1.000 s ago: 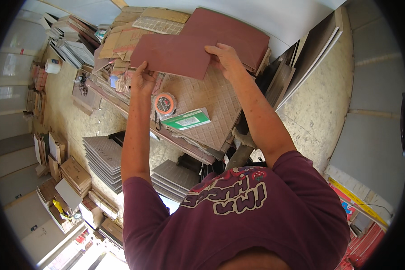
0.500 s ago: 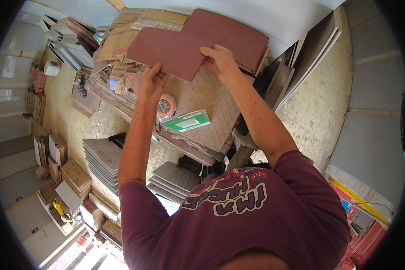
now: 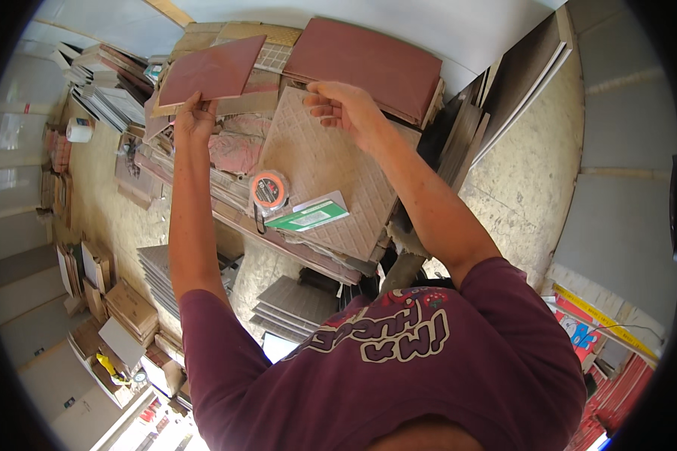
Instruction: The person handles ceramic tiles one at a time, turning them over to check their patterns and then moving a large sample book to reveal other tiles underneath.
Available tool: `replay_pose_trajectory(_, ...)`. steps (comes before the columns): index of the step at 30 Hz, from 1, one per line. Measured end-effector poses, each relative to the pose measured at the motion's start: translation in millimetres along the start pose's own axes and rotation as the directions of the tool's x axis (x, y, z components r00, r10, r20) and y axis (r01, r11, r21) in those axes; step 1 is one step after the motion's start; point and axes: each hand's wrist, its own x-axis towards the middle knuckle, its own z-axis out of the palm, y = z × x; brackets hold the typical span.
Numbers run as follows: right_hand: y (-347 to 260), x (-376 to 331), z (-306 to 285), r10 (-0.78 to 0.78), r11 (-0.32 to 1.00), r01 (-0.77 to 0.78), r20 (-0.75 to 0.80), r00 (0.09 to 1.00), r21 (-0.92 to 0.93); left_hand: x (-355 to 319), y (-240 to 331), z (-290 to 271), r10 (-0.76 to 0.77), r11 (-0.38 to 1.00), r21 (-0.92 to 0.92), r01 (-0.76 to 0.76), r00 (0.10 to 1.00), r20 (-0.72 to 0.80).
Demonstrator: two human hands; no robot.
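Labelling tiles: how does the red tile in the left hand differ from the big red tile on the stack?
The held red tile is smaller; the stacked red tile is clearly larger. The held one is gripped at its lower edge by the left hand; the stacked one lies flat, untouched. Both are plain, matt brick-red.

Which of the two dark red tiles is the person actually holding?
The smaller red tile on the left, gripped at its lower edge by the left hand. The larger red tile lies flat on the stack to the right; the right hand is not holding it.
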Motion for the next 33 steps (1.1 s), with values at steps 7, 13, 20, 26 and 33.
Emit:
replay_pose_trajectory(7, 0, -1, 1, -0.002, 1.000, 0.002, 0.021, 1.000, 0.024, 66, -25, 11, 0.007, 0.986, 0.166, 0.013, 0.993, -0.120)
replay_pose_trajectory(13, -1, -2, 2, 0.002, 1.000, -0.002, 0.008, 1.000, 0.016, 99, -52, 18, -0.065, 0.973, 0.216, 0.075, 0.996, -0.054)
replay_pose_trajectory(20, -1, -2, 1, 0.009, 1.000, -0.009, -0.012, 1.000, 0.004, 120, -80, 24, -0.122, 0.949, 0.284, 0.134, 0.991, -0.058)
replay_pose_trajectory(26, -2, -3, 6, 0.017, 1.000, -0.017, -0.002, 1.000, -0.010, 145, -76, 23, -0.167, 0.923, 0.335, 0.190, 0.981, -0.095)
replay_pose_trajectory(33, 1, -3, 8, 0.019, 1.000, -0.019, 0.005, 1.000, 0.006, 160, -54, 40, -0.230, 0.846, 0.471, 0.250, 0.968, -0.100)
